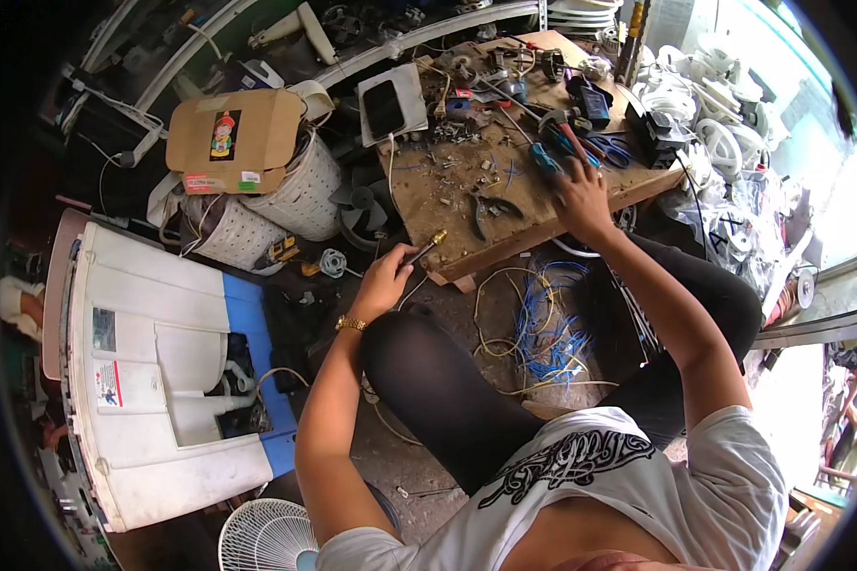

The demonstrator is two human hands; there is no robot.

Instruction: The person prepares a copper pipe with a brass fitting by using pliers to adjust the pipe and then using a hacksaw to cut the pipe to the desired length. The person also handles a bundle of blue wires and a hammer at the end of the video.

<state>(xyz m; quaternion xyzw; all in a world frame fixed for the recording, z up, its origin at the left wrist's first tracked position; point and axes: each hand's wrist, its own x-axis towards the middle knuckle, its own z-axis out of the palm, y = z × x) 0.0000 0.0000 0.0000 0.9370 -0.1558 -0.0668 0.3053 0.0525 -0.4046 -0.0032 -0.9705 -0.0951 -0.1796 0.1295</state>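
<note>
Rod (422, 250), slim, w/ brass-col. tip (439, 236): in L hand (384, 283), fingers curled round it; long axis slants up-right, tip nr. bench (424, 200) corner; R hand (582, 198) well apart, over bench, w/ teal-handled tool (545, 157) at fingertips, grip or mere touch can't tell; containers: 2 white perforated baskets (300, 195), L side, carton (186, 128) atop, contents mostly hidden
</note>
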